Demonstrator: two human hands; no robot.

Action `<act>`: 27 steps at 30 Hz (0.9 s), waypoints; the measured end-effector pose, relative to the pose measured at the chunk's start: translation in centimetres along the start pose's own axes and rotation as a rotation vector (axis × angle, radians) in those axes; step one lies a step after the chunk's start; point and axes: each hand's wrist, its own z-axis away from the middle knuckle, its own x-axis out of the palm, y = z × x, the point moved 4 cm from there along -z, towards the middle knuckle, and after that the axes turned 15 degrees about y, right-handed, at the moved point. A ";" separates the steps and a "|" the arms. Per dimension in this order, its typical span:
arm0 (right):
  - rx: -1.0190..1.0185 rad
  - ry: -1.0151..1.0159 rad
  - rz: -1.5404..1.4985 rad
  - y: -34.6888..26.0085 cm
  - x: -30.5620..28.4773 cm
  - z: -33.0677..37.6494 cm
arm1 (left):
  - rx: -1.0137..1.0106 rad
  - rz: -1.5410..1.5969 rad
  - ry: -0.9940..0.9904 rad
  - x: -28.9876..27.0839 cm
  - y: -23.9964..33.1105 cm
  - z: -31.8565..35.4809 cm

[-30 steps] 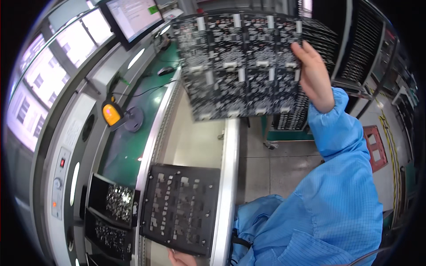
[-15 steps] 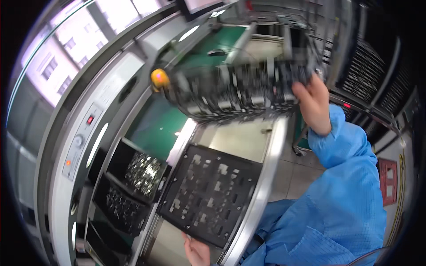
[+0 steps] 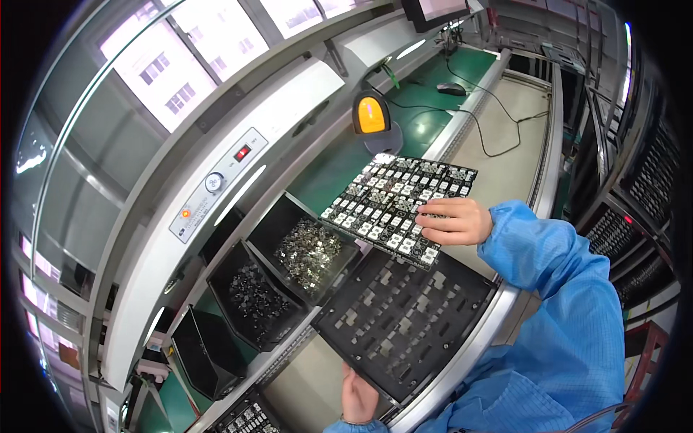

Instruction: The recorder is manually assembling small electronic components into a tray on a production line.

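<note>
1. Green-topped desk (image 3: 419, 133), beyond and to the left of your right fingers; a metal-edged pale channel (image 3: 498, 130) runs alongside, past those fingers.
2. Your right hand (image 3: 459, 222): fingers pressed over the near right edge of a circuit-board panel (image 3: 386, 196), gripping it; the thumb is hidden, presumably underneath to take the weight. The panel extends left and away from these fingers, its white-squared face up.
3. Your left hand (image 3: 359, 399): fingers at the near left edge of a black fixture plate (image 3: 393, 310), probably steadying it; whether they clamp it, you cannot tell from this view.
4. Fixture plate: between your two hands, below the right fingers, partly overlapped by the panel; contact between the two is unclear.
5. Black bin (image 3: 271, 216) of shiny metal pieces, left of your right fingers; beside it, another bin (image 3: 225, 270) of dark pieces. Both face you, likely for easy reach.
6. Yellow-fronted scanner (image 3: 371, 115), on a stand, beyond your right fingers, seemingly set back to leave them room.
</note>
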 end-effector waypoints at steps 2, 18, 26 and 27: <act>-0.009 0.008 -0.043 0.0 0.1 -0.9 | 0.009 0.003 0.010 0.3 0.1 0.0; 0.076 -0.037 -0.013 0.3 -0.7 -1.7 | 0.166 -0.171 0.137 2.6 -0.7 -0.6; 0.151 -0.040 -0.359 2.1 -5.1 -7.4 | 0.198 -0.163 -0.448 22.7 5.4 1.9; 0.154 -0.039 -0.377 2.3 -4.6 -6.7 | 0.143 -0.186 -0.307 23.3 4.3 0.3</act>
